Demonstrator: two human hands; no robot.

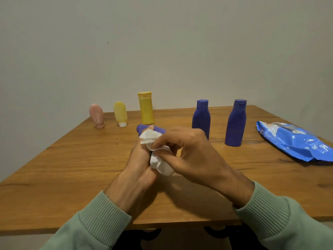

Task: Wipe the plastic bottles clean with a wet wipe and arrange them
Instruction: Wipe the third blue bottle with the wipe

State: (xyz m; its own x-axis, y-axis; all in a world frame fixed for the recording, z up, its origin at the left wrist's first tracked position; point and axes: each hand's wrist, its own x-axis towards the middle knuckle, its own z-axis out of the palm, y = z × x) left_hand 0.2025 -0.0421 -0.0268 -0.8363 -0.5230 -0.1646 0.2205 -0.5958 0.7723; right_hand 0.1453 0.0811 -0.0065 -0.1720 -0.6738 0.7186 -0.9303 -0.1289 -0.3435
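Above the middle of the wooden table (pixel 72 159), the left hand (pixel 138 165) is clenched around a blue plastic bottle (pixel 142 129) lying tilted away from the person, with only its far end showing past the fingers. The right hand (pixel 191 150) pinches a crumpled white wet wipe (pixel 158 159) against that bottle — part of the wipe drapes over the left fingers, part hangs below the palms. Along the far edge stand, from left to right, a pink tube (pixel 96 116) and a pale yellow tube (pixel 120 113), both cap-down, then a taller yellow bottle (pixel 146 108) upright. Two upright blue bottles (pixel 235 122) stand further right, apart from each other. A blue wipe packet (pixel 295 141) lies flat near the right edge. Both forearms wear ribbed green sleeves (pixel 281 217).
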